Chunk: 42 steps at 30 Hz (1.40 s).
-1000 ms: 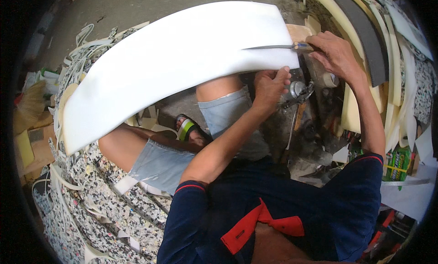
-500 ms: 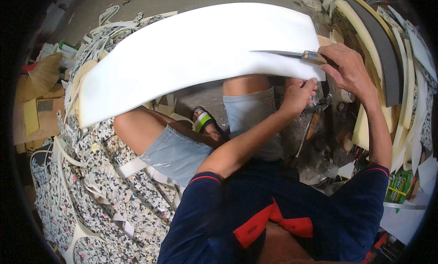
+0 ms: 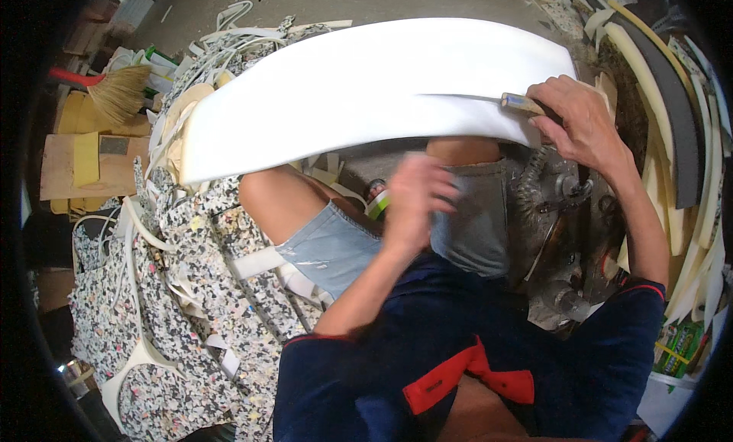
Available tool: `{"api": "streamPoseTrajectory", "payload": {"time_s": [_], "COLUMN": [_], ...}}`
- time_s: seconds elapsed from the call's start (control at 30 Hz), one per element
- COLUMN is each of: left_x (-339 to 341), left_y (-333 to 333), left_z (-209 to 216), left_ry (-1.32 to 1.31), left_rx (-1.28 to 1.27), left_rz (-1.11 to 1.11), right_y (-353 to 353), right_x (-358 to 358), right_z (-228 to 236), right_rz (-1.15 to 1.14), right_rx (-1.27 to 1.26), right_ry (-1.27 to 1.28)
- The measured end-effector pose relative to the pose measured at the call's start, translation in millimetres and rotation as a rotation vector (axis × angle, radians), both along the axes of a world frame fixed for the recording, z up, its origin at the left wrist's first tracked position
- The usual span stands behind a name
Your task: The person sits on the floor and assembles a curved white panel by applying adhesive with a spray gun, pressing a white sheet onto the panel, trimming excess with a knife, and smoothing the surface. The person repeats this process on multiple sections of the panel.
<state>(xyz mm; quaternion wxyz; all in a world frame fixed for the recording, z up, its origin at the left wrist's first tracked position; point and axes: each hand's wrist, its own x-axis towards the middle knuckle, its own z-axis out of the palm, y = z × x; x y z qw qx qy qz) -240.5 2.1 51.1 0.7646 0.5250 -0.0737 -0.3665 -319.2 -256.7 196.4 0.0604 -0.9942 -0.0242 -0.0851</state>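
Observation:
A long, curved white foam piece (image 3: pixel 336 98) lies across my thighs, its rounded edge facing away from me. My right hand (image 3: pixel 576 121) is closed around the handle of a long thin-bladed knife (image 3: pixel 523 103) at the foam's right end. The blade points left, flat against the white surface; how deep it goes, if at all, I cannot tell. My left hand (image 3: pixel 418 201) is off the foam, in the air above my lap near the right knee. Motion smears its fingers, and nothing held in it can be made out.
Speckled foam sheets (image 3: pixel 198 289) with loose offcuts lie to my left. A straw broom (image 3: pixel 118 90) and a wooden box (image 3: pixel 92 163) stand beyond them. Long yellow and grey foam strips (image 3: pixel 676 121) line the right side. A clear bottle (image 3: pixel 565 301) and tools lie by my right leg.
My left hand has left the foam's right end and moved left and toward me. The knife stays in my right hand at the foam's right end. The whole view has shifted.

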Motion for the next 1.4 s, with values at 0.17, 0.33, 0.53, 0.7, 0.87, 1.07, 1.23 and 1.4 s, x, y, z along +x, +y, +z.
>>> {"api": "streamPoseTrajectory", "payload": {"time_s": [0.17, 0.33, 0.53, 0.7, 0.87, 1.07, 1.23, 1.4], "left_x": [86, 125, 151, 167, 170, 169, 170, 169], "left_y": [77, 92, 95, 92, 90, 92, 93, 90], "left_z": [7, 24, 27, 20, 15, 10, 9, 6], "left_ry": [-0.067, -0.129, -0.125, -0.160, -0.241, -0.237, -0.221, -0.244], "left_rx": [-0.057, -0.081, -0.200, -0.162, -0.168, -0.215, -0.176, -0.180], "left_rz": [0.655, 0.873, 1.013, 1.135, 1.221, 1.167, 1.192, 1.197], "right_y": [14, 39, 59, 66, 64, 64, 59, 55], "right_x": [15, 35, 55, 65, 65, 78, 79, 79], "right_z": [-4, -2, -3, 1, 17, 15, 13, 8], "right_rz": [0.021, -0.010, -0.015, -0.029, 0.016, 0.034, 0.026, 0.038], "right_rx": [0.016, 0.040, 0.054, 0.039, 0.012, 0.052, 0.009, 0.074], "right_ry": [-0.045, -0.015, -0.009, -0.008, 0.073, 0.076, 0.174, 0.048]}}
